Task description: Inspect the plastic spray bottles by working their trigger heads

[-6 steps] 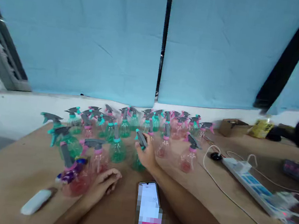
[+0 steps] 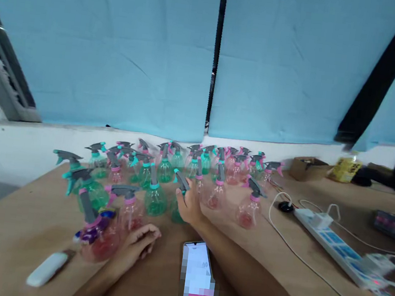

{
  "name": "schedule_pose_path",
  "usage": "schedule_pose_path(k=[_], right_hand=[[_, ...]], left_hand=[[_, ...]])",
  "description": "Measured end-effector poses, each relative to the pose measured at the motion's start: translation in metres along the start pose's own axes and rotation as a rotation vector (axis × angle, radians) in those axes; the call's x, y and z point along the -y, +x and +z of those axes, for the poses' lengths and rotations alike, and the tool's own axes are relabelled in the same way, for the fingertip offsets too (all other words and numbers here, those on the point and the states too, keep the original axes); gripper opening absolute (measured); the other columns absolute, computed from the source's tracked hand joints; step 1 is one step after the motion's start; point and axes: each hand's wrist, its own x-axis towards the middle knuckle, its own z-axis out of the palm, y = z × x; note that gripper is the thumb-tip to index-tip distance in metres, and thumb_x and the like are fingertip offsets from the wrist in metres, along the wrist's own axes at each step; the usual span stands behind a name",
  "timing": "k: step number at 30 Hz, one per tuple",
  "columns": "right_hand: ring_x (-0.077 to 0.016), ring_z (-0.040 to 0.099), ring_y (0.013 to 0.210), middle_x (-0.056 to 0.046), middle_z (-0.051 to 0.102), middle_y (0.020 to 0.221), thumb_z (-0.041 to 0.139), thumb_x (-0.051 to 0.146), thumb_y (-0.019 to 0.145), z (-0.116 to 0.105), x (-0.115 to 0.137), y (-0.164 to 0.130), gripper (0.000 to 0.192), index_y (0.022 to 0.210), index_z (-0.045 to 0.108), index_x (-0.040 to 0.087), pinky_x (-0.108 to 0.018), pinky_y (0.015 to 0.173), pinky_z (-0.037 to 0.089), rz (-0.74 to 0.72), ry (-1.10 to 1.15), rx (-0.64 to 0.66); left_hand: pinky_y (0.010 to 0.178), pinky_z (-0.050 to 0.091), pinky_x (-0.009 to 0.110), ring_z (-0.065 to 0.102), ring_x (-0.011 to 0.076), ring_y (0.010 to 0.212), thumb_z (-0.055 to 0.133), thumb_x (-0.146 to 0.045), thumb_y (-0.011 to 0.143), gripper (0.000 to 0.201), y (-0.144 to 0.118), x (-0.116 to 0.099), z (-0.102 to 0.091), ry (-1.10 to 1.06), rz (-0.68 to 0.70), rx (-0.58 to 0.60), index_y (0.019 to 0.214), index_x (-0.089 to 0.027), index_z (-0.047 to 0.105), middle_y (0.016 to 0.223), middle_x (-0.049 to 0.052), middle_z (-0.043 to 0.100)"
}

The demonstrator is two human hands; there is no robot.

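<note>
R hand (image 2: 191, 206) on green spray btl (image 2: 177, 214), L hand (image 2: 139, 242) idle nearby

Head view: R hand is closed round the grey head of the green spray btl, thumb on the near side; teal nozzle end sticks out past the fingers. Btl is mid-table, at the near edge of the btl group; lower part is partly behind the hand, so can't tell if its base touches the table (image 2: 152, 281). Another green btl (image 2: 155, 203) w/ teal collar stands just L of it. L hand is relaxed, fingers loosely bent, nr a pink btl (image 2: 131, 214); can't tell if they touch. Phone (image 2: 200, 268) lies below R wrist, screen up, part pixelated. White oval case (image 2: 46, 269) is front L; power strip (image 2: 336, 249) w/ plugs & cables, far R.
</note>
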Motion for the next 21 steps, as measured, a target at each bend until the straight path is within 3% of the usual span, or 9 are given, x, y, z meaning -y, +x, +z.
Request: schedule_pose_path(k=[4,10,15,21], right_hand=[[-0.0302,0.045,0.115,-0.018,0.050,0.120,0.034,0.036,0.099,0.000,0.001,0.001,0.045,0.136,0.041,0.011,-0.055,0.102,0.035,0.000,-0.194,0.113],[-0.0280,0.042,0.123,-0.015,0.048,0.130,0.035,0.029,0.099,-0.004,0.000,0.007,0.043,0.140,0.038,0.017,-0.053,0.109,0.029,-0.056,-0.140,0.223],[-0.0261,0.054,0.107,-0.010,0.060,0.110,0.050,0.031,0.093,-0.002,-0.001,0.011,0.031,0.122,0.054,0.021,-0.044,0.096,0.042,0.121,-0.044,0.132],[-0.0228,0.057,0.096,-0.008,0.063,0.102,0.055,0.031,0.090,0.002,-0.001,0.010,0.026,0.113,0.057,0.020,-0.038,0.087,0.045,0.208,0.030,0.074]], left_hand=[[0.048,0.026,0.020,0.038,0.0097,0.051,0.057,-0.059,0.083,0.042,0.000,-0.002,0.001,0.009,-0.002,0.005,0.085,-0.018,0.063,0.056,-0.006,0.045],[0.047,0.028,0.020,0.041,0.0105,0.052,0.058,-0.061,0.082,0.043,0.001,0.002,-0.001,0.011,0.002,0.009,0.085,-0.019,0.063,0.057,-0.005,0.046],[0.046,0.028,0.020,0.040,0.0097,0.049,0.058,-0.062,0.081,0.043,0.001,0.002,-0.001,0.016,-0.009,0.008,0.084,-0.019,0.063,0.057,-0.005,0.049],[0.046,0.029,0.020,0.041,0.0098,0.049,0.060,-0.061,0.080,0.043,0.002,0.005,-0.003,0.014,-0.008,0.006,0.085,-0.018,0.064,0.057,-0.005,0.049]])
